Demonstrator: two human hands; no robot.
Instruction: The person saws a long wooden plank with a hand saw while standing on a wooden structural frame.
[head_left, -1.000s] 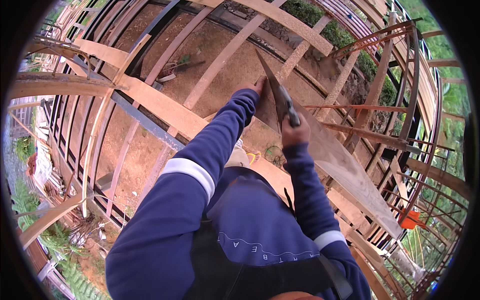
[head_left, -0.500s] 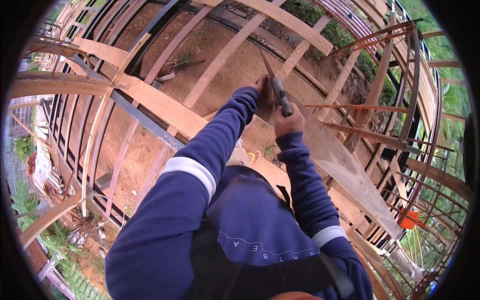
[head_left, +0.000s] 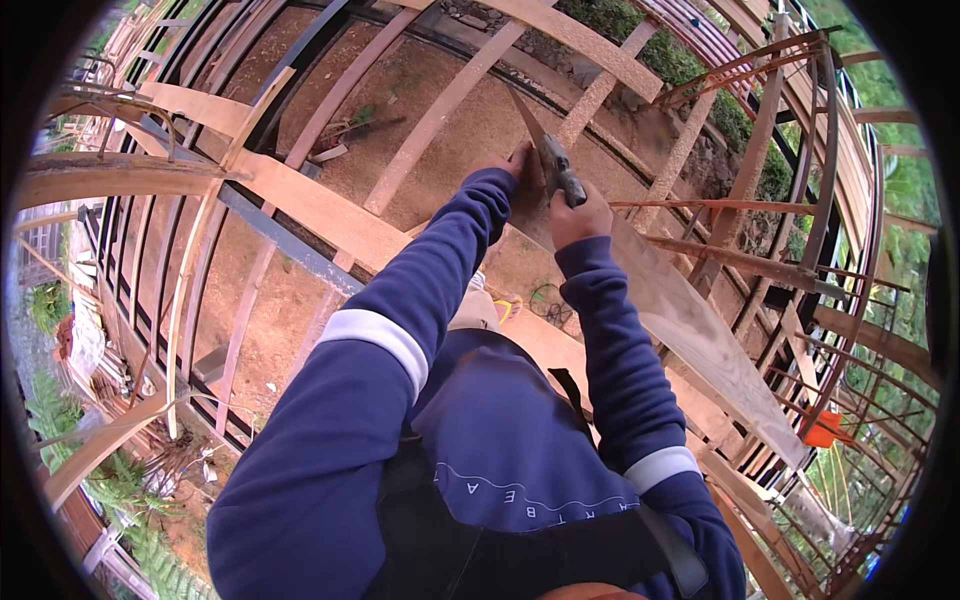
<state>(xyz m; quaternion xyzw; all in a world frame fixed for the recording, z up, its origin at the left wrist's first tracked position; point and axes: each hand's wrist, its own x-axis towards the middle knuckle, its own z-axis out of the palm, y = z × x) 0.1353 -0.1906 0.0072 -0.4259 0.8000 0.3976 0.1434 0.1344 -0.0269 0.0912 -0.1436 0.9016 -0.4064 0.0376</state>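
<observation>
My right hand (head_left: 581, 216) is wrapped around the dark handle of a handsaw (head_left: 551, 160). Its narrow blade points away from me and slightly left, standing on edge at the far end of a wide wooden board (head_left: 690, 320). That board runs from between my hands toward the lower right. On the saw's left side, my left hand (head_left: 506, 168) is closed on the board's end, close to the blade. Its fingertips are partly hidden, and so is the spot where the teeth meet the wood.
Timber beams (head_left: 320, 215) and thin joists (head_left: 445, 115) form an open frame above bare soil (head_left: 400, 80). At the right, rusty metal bars (head_left: 740, 262) stand close to the board. An orange container (head_left: 822, 430) sits beyond its near end. My foot in a yellow-strapped sandal (head_left: 508, 308) shows below.
The right hand and the saw have moved a short way forward, away from me. My left hand stays at the board's end, and the view has shifted slightly.
</observation>
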